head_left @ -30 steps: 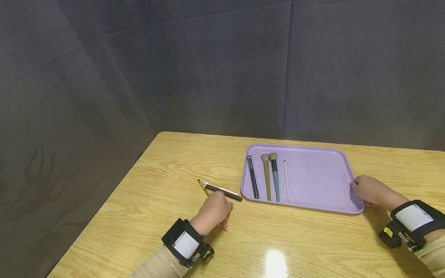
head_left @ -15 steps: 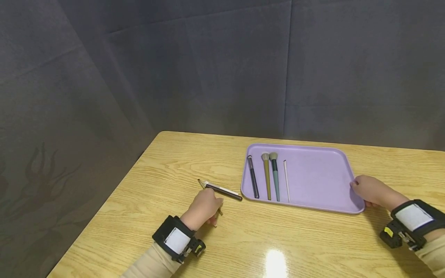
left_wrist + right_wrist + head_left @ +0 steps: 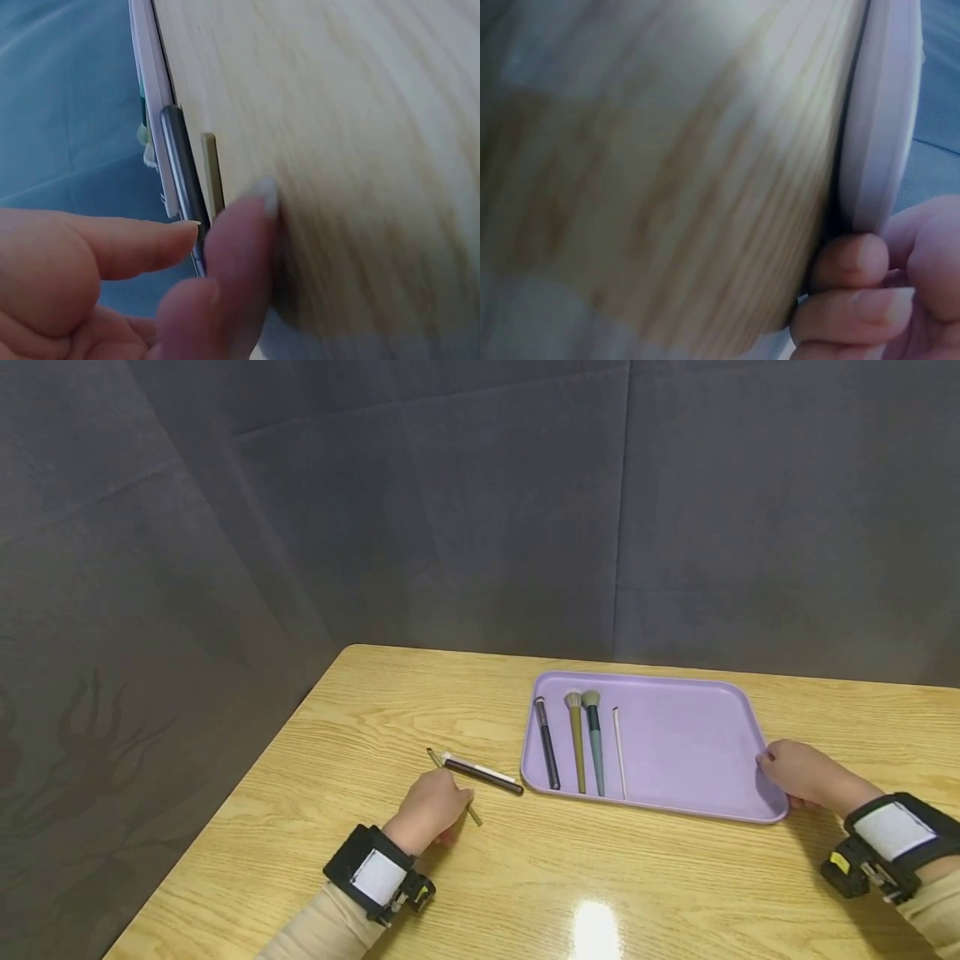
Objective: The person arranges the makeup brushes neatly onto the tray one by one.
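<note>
My left hand (image 3: 429, 803) is at a thin olive makeup brush (image 3: 475, 814) lying on the table. In the left wrist view, thumb and forefinger come close on either side of this brush (image 3: 214, 169); whether they pinch it is hidden. Beside it lie a black-handled brush (image 3: 487, 777) and a slim white one (image 3: 495, 771). My right hand (image 3: 808, 772) grips the right edge of a lilac tray (image 3: 693, 735), thumb above and fingers below. On the tray's left half are a black brush (image 3: 547, 747), an olive brush (image 3: 577, 747), a teal brush (image 3: 596, 747) and a thin white brush (image 3: 619, 756).
The wooden table (image 3: 360, 727) has its left edge and back edge in view. A dark grey cloth (image 3: 480, 527) hangs behind and to the left. Light glares off the table (image 3: 596, 931) at the front.
My left hand has drawn back to the left along the olive brush, uncovering its handle end. The brushes, the tray and my right hand have stayed in place.
</note>
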Available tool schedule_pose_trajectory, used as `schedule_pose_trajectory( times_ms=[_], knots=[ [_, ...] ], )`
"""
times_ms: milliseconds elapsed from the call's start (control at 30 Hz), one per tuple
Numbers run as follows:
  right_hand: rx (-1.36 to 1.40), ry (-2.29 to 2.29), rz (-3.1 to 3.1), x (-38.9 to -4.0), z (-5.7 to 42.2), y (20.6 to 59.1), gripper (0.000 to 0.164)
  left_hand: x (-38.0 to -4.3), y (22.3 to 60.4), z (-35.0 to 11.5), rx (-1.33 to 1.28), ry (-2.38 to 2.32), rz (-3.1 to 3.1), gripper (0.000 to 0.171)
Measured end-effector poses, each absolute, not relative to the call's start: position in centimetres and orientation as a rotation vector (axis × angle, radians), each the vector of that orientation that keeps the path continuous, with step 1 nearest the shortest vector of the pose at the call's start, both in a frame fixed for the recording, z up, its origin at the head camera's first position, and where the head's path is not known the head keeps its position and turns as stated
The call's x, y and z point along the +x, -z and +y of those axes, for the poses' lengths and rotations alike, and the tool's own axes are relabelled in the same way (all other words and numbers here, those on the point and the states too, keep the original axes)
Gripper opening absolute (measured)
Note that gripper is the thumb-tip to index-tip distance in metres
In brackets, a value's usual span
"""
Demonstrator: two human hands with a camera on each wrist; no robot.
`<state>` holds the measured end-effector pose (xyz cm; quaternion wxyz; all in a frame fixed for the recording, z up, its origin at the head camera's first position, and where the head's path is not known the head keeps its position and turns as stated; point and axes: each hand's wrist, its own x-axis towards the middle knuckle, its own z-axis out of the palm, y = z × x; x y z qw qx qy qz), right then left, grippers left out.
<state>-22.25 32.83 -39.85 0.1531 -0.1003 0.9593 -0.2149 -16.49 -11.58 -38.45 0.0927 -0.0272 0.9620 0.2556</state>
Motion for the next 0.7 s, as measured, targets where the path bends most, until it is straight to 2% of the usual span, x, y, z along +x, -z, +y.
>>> schedule_pose_trajectory(
  times_ms=[167, 400, 700],
  knots=[
    [-0.289, 0.622, 2.754, -22.3, 32.9, 40.0, 0.031, -17.0, 38.7, -12.0, -0.091, -0.736, 2.862, 0.04],
    [-0.281, 0.628, 2.742, -22.5, 33.2, 40.3, 0.031, -17.9, 38.6, -12.5, -0.162, -0.72, 2.878, 0.022],
    [-0.273, 0.6, 2.74, -22.5, 33.1, 40.2, 0.031, -18.8, 38.6, -13.2, -0.25, -0.65, 2.897, 0.015]
  ],
)
